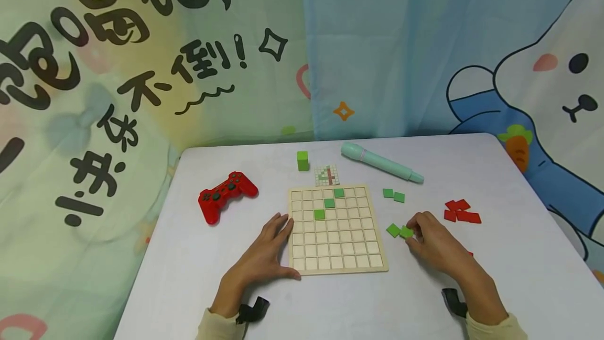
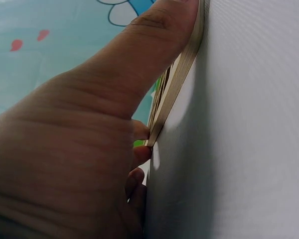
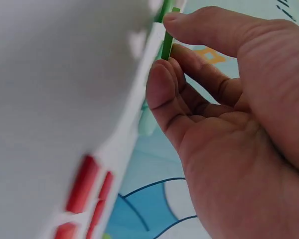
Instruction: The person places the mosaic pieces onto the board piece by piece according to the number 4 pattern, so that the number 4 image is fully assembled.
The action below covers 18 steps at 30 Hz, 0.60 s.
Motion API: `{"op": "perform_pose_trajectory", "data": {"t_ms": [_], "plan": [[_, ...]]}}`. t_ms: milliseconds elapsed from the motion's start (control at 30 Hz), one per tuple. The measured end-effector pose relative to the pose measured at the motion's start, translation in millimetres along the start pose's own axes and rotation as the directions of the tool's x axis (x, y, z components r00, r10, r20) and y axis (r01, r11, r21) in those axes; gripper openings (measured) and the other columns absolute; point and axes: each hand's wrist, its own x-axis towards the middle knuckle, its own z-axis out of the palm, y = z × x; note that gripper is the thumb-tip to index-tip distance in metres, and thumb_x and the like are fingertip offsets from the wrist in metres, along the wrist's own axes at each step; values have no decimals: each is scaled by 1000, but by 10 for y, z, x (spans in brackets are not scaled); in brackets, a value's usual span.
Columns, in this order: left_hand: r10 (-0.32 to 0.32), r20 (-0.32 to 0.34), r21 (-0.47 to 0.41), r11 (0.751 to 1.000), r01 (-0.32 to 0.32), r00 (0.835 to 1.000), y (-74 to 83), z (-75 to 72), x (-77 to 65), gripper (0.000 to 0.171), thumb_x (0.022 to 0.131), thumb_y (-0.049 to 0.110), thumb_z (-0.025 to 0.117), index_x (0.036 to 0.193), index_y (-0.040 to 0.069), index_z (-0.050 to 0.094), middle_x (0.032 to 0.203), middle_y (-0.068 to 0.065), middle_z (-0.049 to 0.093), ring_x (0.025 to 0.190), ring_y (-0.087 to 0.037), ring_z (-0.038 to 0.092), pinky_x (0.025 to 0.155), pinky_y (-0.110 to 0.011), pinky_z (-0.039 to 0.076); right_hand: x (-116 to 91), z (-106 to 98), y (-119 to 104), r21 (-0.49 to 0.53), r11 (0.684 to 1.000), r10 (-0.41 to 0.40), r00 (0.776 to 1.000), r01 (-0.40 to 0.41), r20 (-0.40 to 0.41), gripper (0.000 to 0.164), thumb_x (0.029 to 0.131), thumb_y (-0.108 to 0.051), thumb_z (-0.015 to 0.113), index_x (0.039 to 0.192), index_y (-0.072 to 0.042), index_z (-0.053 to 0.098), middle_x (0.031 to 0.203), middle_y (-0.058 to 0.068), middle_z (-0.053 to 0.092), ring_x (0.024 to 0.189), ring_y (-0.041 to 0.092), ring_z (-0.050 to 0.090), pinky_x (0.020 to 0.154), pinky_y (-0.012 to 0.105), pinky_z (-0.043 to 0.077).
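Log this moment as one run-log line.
left hand touching edge of square wooden grid board | right hand pinching light-green square tile | on board: three green square tiles, diagonal

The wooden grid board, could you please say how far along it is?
Three green tiles already sit diagonally on the board. The right hand pinches another green tile; the left hand touches the board. Probably remaining: three loose green tiles and the red tiles alongside.
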Motion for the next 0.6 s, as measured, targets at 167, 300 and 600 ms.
{"op": "perform_pose_trajectory", "data": {"t_ms": [167,300,600], "plan": [[0,-1,-3,1000,0,1000,1,-1,-4,131,69,57,97,171,15,26,179,-4,21,169,-30,11,132,-54,33,88,-100,-242,22,996,-83,997,82,8,28,91,-6,80,114,-3,65,111,10,63,101,25,64,86,46,62],[10,-7,9,1000,-10,1000,-16,5,-4,132,68,57,97,171,14,26,179,-5,21,169,-29,11,131,-53,34,229,-113,-497,44,978,-205,978,203,39,22,93,-5,78,111,-6,66,111,6,62,102,21,63,86,39,61],[10,-1,10,1000,-10,1000,-19,-7,0,133,69,60,96,171,16,24,180,-3,20,169,-27,10,132,-51,32,538,134,-1158,50,879,-474,862,473,181,13,99,-4,71,110,-7,64,111,4,57,95,15,54,80,30,53]]}}
